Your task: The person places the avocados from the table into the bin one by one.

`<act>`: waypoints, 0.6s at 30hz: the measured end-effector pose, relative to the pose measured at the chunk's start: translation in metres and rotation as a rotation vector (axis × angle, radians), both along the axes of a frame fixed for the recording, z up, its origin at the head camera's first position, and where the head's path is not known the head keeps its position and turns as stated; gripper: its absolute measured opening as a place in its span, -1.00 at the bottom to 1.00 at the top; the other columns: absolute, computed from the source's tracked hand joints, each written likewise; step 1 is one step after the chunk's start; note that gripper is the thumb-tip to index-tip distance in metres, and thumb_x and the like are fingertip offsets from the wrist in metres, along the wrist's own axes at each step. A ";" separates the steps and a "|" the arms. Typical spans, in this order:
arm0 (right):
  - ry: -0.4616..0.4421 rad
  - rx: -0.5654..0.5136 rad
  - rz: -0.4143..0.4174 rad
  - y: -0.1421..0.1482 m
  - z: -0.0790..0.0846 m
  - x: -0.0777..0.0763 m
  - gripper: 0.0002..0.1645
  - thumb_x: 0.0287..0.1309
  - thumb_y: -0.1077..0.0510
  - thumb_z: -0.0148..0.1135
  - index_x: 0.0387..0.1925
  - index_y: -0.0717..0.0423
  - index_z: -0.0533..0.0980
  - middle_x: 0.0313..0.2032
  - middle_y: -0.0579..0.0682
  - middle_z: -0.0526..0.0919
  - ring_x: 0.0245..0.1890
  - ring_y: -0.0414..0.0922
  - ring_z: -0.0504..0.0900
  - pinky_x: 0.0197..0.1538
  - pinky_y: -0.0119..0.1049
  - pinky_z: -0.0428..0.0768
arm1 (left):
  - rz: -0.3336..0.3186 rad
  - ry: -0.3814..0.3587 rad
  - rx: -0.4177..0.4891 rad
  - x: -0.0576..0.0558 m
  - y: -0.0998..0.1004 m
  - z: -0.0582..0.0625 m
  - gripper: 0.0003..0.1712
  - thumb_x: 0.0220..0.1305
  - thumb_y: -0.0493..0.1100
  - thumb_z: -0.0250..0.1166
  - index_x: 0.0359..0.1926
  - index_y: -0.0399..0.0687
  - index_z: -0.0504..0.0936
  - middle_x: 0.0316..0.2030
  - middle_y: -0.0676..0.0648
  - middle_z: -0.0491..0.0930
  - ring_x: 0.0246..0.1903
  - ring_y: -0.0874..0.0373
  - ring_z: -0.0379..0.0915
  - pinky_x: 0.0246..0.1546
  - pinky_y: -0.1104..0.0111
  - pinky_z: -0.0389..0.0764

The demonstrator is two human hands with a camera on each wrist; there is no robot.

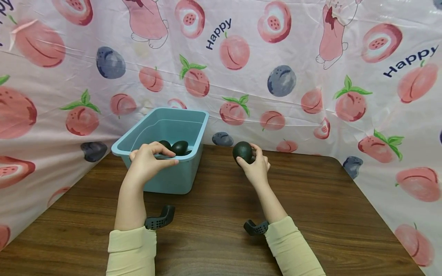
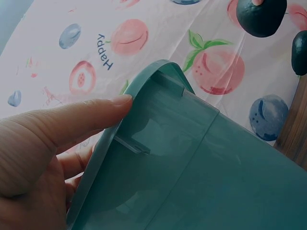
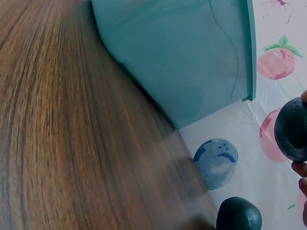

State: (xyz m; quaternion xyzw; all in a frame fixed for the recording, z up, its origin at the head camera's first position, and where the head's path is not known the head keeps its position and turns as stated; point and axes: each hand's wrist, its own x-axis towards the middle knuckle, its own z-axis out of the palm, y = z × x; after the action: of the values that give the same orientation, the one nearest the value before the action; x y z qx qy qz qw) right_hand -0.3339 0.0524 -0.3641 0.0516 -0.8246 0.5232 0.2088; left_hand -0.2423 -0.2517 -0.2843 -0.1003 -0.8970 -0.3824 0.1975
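Note:
My right hand point(image 1: 257, 167) holds a dark green avocado point(image 1: 243, 150) above the table, to the right of the blue-green plastic bin point(image 1: 172, 176). The same avocado point(image 3: 291, 130) shows at the right edge of the right wrist view, with fingertips point(image 3: 300, 168) against it. A second avocado point(image 3: 238, 214) appears lower in that view; from the head it is mostly hidden behind the right hand. My left hand point(image 1: 146, 161) pinches the bin's near rim, its thumb point(image 2: 91, 117) on the outer side. Inside the bin lie several avocados point(image 1: 180, 148), partly hidden by the rim and left hand.
The bin stands on a dark wooden table point(image 1: 214, 230), left of centre and close to the back. A fruit-printed sheet point(image 1: 241, 84) hangs behind the table and along both sides. Each wrist wears a black camera mount point(image 1: 161, 218).

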 end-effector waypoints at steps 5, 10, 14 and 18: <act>0.011 -0.011 0.012 -0.004 0.005 0.004 -0.18 -0.02 -0.06 0.41 0.28 -0.06 0.31 0.05 0.12 0.47 0.06 0.09 0.24 0.09 0.08 0.13 | 0.000 -0.002 -0.001 0.000 0.000 0.000 -0.75 0.01 -0.08 0.52 -0.31 -0.13 0.75 -0.25 -0.08 0.59 -0.09 -0.08 0.35 0.08 -0.10 -0.21; 0.007 -0.017 0.028 -0.010 0.010 0.006 -0.18 -0.02 -0.08 0.41 0.29 -0.10 0.30 0.05 0.10 0.46 0.06 0.08 0.22 0.08 0.08 0.15 | 0.001 -0.003 0.001 0.000 0.000 0.000 -0.75 0.01 -0.08 0.52 -0.31 -0.13 0.75 -0.24 -0.08 0.59 -0.08 -0.08 0.35 0.08 -0.10 -0.21; 0.008 -0.018 0.031 -0.015 0.014 0.008 -0.19 -0.02 -0.09 0.40 0.28 -0.12 0.31 0.03 0.09 0.46 0.05 0.08 0.23 0.08 0.08 0.16 | -0.002 0.000 0.006 0.001 0.000 0.000 -0.75 0.01 -0.09 0.52 -0.32 -0.13 0.75 -0.24 -0.08 0.59 -0.08 -0.08 0.35 0.08 -0.09 -0.22; 0.011 -0.017 0.033 -0.018 0.019 0.009 -0.19 -0.04 -0.10 0.40 0.27 -0.12 0.32 0.02 0.07 0.47 0.04 0.08 0.23 0.06 0.09 0.19 | -0.002 0.006 0.004 0.001 0.000 0.000 -0.76 0.01 -0.09 0.52 -0.32 -0.13 0.75 -0.25 -0.08 0.59 -0.09 -0.08 0.35 0.08 -0.10 -0.21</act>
State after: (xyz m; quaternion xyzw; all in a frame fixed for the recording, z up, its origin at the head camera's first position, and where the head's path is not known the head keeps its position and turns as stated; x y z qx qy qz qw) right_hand -0.3253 0.0343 -0.3454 0.0660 -0.8179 0.5335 0.2052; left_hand -0.2415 -0.2514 -0.2841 -0.1019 -0.8955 -0.3844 0.1999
